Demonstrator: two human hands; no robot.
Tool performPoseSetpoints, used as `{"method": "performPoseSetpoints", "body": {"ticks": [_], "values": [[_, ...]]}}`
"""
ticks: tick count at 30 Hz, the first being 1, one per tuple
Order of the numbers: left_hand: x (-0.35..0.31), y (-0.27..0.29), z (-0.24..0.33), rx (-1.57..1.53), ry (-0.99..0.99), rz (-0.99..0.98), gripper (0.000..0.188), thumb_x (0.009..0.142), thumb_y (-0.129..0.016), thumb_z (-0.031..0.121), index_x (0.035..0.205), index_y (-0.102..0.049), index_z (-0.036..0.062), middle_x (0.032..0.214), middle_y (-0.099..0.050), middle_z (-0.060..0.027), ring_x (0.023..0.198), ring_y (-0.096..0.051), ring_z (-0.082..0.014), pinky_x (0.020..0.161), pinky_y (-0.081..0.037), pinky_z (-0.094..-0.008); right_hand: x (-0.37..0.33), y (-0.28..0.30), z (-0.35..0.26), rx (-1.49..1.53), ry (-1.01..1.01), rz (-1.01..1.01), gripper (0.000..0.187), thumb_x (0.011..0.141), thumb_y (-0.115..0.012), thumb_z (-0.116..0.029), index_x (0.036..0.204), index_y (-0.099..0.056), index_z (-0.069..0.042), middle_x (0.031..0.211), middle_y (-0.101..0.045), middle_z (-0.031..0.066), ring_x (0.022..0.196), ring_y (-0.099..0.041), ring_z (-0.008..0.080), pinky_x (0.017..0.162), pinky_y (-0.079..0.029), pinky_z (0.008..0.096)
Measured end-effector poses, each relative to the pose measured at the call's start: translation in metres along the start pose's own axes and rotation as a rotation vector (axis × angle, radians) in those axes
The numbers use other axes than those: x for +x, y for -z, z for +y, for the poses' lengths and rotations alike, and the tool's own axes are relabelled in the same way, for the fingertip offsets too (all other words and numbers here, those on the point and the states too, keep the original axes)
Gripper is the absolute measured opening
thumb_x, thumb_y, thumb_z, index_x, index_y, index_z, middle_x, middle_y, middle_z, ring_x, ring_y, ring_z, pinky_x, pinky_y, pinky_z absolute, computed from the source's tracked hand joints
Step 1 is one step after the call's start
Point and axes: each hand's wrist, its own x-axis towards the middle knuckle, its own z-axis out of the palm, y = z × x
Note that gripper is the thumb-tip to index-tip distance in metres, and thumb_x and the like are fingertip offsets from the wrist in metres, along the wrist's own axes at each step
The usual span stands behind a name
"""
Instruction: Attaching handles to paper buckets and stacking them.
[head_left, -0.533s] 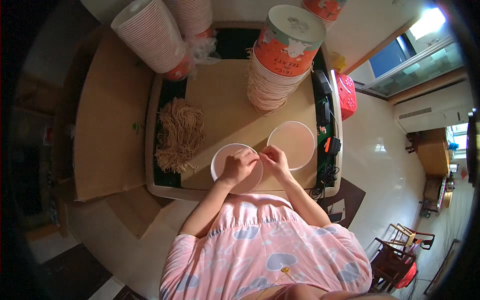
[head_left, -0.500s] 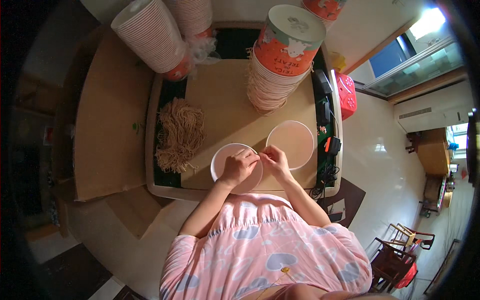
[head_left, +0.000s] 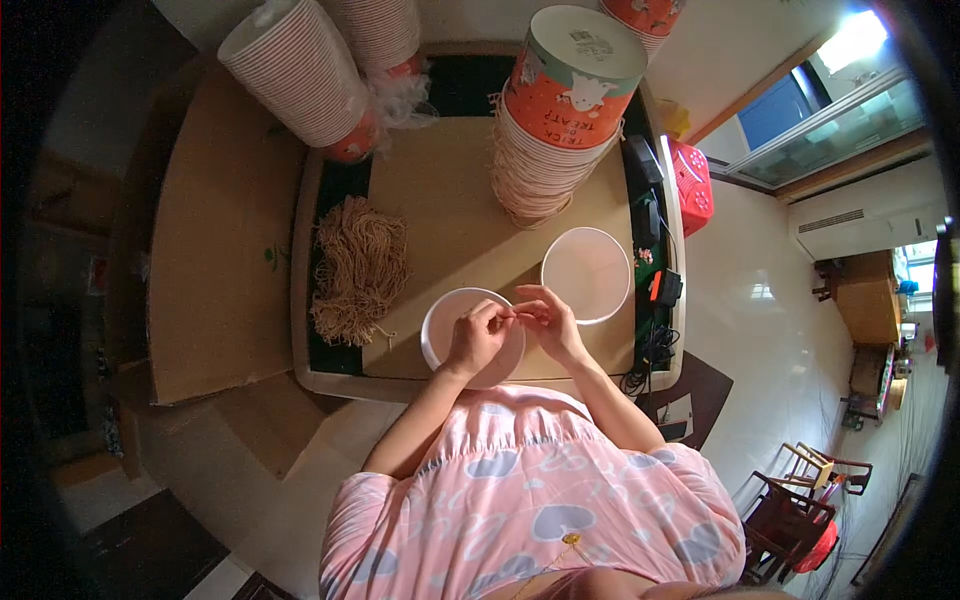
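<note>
My left hand (head_left: 478,336) is over a white paper bucket (head_left: 438,332), its fingers pinched together near the rim. My right hand (head_left: 550,324) meets it fingertip to fingertip; thumb and forefinger are pinched while other fingers stretch out. Whatever is between the fingertips is too small to make out. Just beyond my right hand, a second white bucket (head_left: 588,272) stands with its open mouth showing. A loose bundle of beige cords (head_left: 358,268) lies to the left on the cardboard-topped table (head_left: 440,210).
At the back stands an upturned stack of orange printed buckets (head_left: 565,110) with beige cords hanging round it. Wrapped bucket stacks (head_left: 300,75) lean at the far left beside a large cardboard box (head_left: 225,240). Black adapters and cables (head_left: 655,345) line the table's right edge.
The right bucket has shifted slightly away and to the right. My right hand's fingers have spread a little, and my left fingers have curled more tightly.
</note>
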Motion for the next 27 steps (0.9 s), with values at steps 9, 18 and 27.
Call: {"method": "performPoseSetpoints", "body": {"ticks": [9,18,27], "values": [[-0.006,-0.003,0.004,-0.066,0.147,0.044,0.006,0.076,-0.065,0.004,0.078,-0.061,0.003,0.072,-0.061,-0.0093,0.063,-0.062,-0.023,0.056,-0.049,-0.0323,-0.006,-0.009,-0.013,-0.405,0.098,0.075,0.037,0.082,-0.06,0.003,0.116,-0.05,-0.007,0.084,-0.065,0.0048,0.074,-0.058,0.0083,0.061,-0.046,0.0234],[-0.006,-0.005,0.01,0.084,0.114,0.083,0.008,0.075,-0.064,0.004,0.08,-0.059,0.0045,0.078,-0.061,-0.01,0.071,-0.061,-0.0285,0.062,-0.05,-0.0373,-0.003,-0.009,0.007,-0.444,0.204,0.114,0.035,0.082,-0.058,0.005,0.111,-0.042,-0.006,0.083,-0.061,0.008,0.072,-0.057,0.0116,0.061,-0.047,0.0248],[-0.004,0.004,0.008,0.142,-0.029,0.046,0.009,0.073,-0.066,0.003,0.08,-0.06,0.0041,0.079,-0.061,-0.0091,0.072,-0.061,-0.0282,0.064,-0.05,-0.0362,-0.002,-0.01,0.012,-0.308,0.089,0.129,0.041,0.079,-0.056,0.011,0.114,-0.04,-0.003,0.086,-0.057,0.008,0.075,-0.058,0.0115,0.062,-0.047,0.0235]]}}
